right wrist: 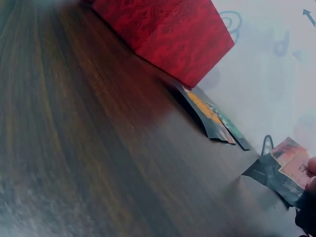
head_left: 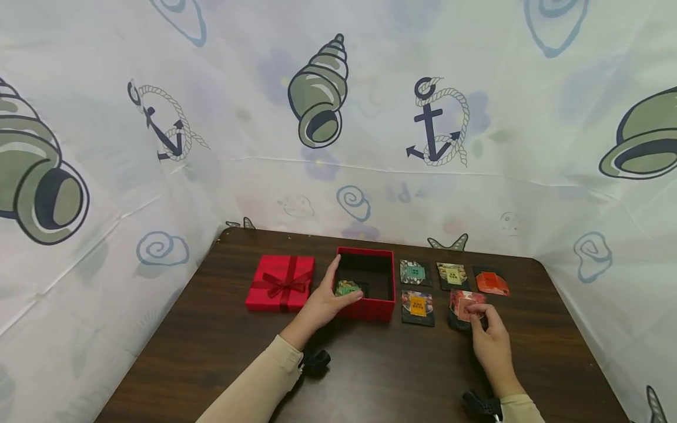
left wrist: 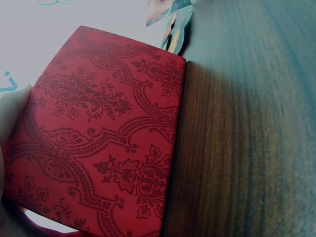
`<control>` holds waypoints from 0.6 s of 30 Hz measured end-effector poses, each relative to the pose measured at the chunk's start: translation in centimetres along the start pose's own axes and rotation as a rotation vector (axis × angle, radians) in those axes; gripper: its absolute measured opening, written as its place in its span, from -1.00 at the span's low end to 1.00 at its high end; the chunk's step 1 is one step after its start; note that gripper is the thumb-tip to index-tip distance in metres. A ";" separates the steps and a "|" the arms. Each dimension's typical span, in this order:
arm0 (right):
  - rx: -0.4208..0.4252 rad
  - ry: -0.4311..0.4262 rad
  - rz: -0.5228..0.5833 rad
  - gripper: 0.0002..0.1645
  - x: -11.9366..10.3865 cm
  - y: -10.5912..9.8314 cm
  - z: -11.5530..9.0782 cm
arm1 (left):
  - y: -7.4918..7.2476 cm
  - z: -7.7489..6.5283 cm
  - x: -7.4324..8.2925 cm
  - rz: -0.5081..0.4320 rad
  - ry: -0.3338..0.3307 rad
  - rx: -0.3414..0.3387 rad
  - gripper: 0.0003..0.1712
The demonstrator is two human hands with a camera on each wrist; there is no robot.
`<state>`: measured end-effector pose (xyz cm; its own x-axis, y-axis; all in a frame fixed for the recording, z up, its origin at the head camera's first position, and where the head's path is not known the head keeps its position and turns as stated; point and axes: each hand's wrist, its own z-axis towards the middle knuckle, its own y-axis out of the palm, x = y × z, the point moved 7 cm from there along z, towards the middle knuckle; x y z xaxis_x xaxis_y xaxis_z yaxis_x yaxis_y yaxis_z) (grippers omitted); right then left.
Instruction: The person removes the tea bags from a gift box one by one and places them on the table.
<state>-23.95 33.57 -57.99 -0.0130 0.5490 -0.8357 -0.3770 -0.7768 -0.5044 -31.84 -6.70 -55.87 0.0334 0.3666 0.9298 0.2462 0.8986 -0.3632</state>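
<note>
An open red gift box (head_left: 366,311) with a dark inside stands near the table's middle, and a green packet (head_left: 347,287) lies inside it. My left hand (head_left: 324,301) holds the box at its left side, thumb over the front rim. The box's patterned red wall (left wrist: 98,128) fills much of the left wrist view. On the right, my right hand (head_left: 493,341) pinches a small flat packet (head_left: 461,305) with a reddish label. In the right wrist view that packet (right wrist: 276,173) is tilted, its lower edge close to the table.
Left of the box lies a red lid (head_left: 275,288) with a ribbon bow. Right of it sit an orange-labelled packet (head_left: 417,306), a teal-labelled packet (head_left: 415,272), a yellow-labelled packet (head_left: 452,275) and a red-orange packet (head_left: 491,282). A patterned cloth (head_left: 381,200) hangs behind the dark wooden table (head_left: 381,376).
</note>
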 end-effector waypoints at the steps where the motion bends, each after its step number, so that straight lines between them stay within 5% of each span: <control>1: 0.001 -0.023 -0.032 -0.77 -0.1 0.0 0.1 | 0.0 0.0 0.0 0.001 0.000 0.000 0.28; 6: -0.007 -0.173 -0.230 -0.76 -0.8 0.5 0.1 | 0.0 0.1 0.0 -0.005 0.002 -0.001 0.28; 11: 0.008 -0.265 -0.266 -0.80 -1.4 1.0 -0.2 | 0.0 0.2 -0.1 0.001 0.008 0.003 0.29; 18: -0.047 -0.206 -0.269 -0.72 -1.2 1.0 -0.2 | 0.0 0.3 -0.2 0.001 0.007 0.005 0.28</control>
<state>-24.16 32.07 -57.55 -0.1075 0.7831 -0.6125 -0.3490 -0.6066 -0.7143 -32.10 -6.68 -56.07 0.0404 0.3662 0.9297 0.2413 0.8993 -0.3647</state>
